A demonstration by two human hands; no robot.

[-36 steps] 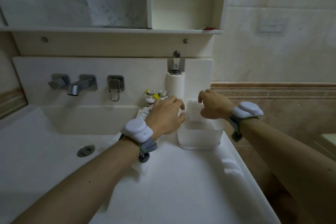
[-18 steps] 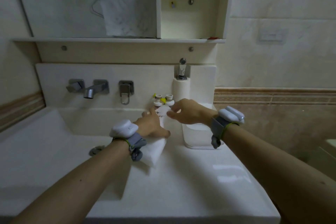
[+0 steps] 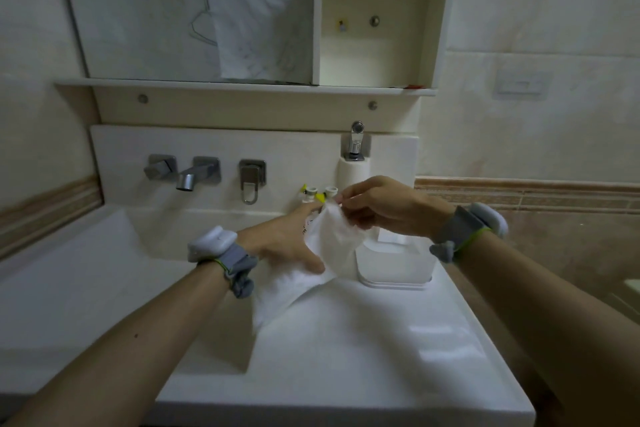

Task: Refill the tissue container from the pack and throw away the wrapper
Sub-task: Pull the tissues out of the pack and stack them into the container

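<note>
— Right, where was the pack [image 3: 311, 274]?

— It was held over the sink counter [image 3: 346, 357], just left of the tissue container [image 3: 394, 263]. Its body was gripped by the left hand [image 3: 287, 243]; its top edge was pinched by the right hand [image 3: 384, 208].

— And progress?

— Something white was seen inside the container, so a refill seemed partly done. The wrapper was judged not yet discarded.
</note>
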